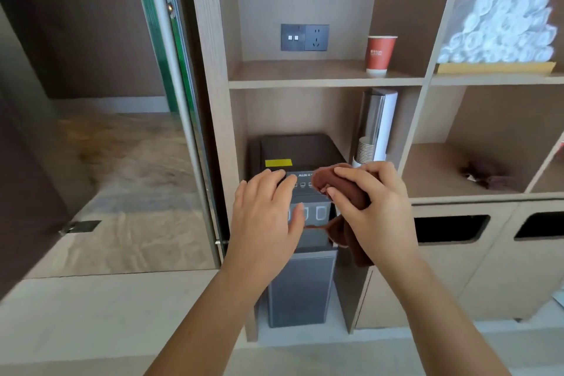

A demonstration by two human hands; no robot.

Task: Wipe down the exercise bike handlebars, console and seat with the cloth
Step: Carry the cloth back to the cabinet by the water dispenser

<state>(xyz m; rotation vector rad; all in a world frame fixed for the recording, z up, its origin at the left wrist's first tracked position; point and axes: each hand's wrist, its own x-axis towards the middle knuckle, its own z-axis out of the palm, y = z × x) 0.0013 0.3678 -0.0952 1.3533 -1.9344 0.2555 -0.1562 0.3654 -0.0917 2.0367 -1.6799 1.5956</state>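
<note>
Cloth [348, 189], brown, bunched in right hand [377, 207]; fingers curled round it, thumb pinching the top fold, loose tail hanging below the palm. Cloth hides the right end of the control strip on the dark water dispenser [300, 223]. Left hand [265, 217] holds nothing, fingers loosely spread, fingertips on the dispenser's front top edge beside the cloth; it covers the strip's left end, so button count can't be told. Three small icons and three outlined windows show between the hands. One yellow label [278, 163] on the dispenser top; brand text partly covered.

Dispenser stands in the lower middle compartment of the wooden shelf unit [323, 82]. One cup holder tube [378, 125] on that compartment's right wall, stack of paper cups at its lower end, count unreadable. Upper middle compartment: one red paper cup [381, 55] at the right front edge, print too small to read; one switch and socket plate [304, 37] on the back wall. Upper right compartment: pile of rolled white towels [503, 21], blurred, uncountable, cut off at frame edge. Lower right compartment: one dark crumpled item [485, 175], blurred, likely another cloth. Two dark slots [451, 229] in panels below, the right one cut off. Glass door [128, 131] left, reflective.
</note>
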